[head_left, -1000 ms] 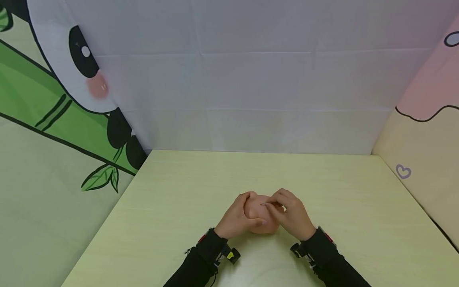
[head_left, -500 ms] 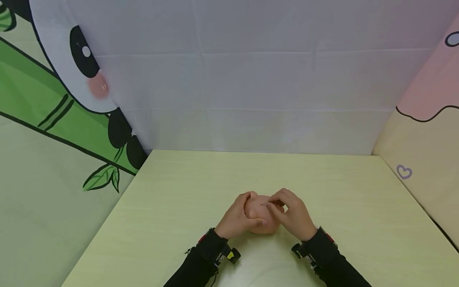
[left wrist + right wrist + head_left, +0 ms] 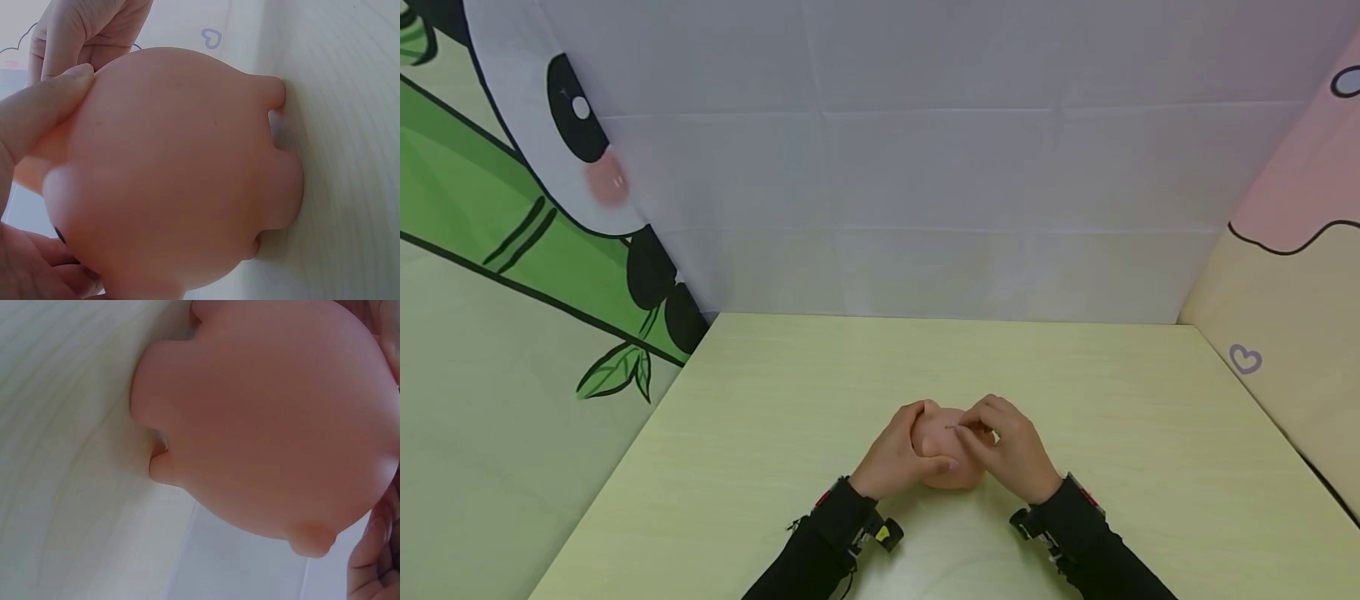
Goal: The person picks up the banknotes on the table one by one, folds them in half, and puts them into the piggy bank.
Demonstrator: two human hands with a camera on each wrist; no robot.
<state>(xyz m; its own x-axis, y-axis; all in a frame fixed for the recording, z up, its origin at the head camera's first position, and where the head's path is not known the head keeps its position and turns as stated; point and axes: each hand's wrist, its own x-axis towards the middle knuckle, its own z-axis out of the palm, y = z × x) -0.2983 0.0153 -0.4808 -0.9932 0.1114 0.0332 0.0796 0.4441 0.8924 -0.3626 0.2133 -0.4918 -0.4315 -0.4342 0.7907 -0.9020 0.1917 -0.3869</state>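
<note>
A pink piggy bank [image 3: 936, 442] stands on the table between both hands, its feet down in the wrist views. My left hand [image 3: 891, 454] grips its left side, the thumb lying across the near side. My right hand [image 3: 1011, 450] is at the top, thumb and forefinger pinched together. At those fingertips shows a small thin thing [image 3: 951, 427] with a dark outline, too small to tell its kind or whether part of it is a slot. The left wrist view shows the bank's rounded body [image 3: 169, 150] and one dark eye [image 3: 60, 235].
The pale wood-grain table [image 3: 790, 400] spreads around the hands. A whitish cloth backdrop [image 3: 880, 192] stands at the far edge, with printed cartoon panels to the left and right. Both wrists carry small cameras over black sleeves [image 3: 816, 542].
My right fingertips shift very slightly right, then back left, at the top of the piggy bank. My left hand and the bank stay in place.
</note>
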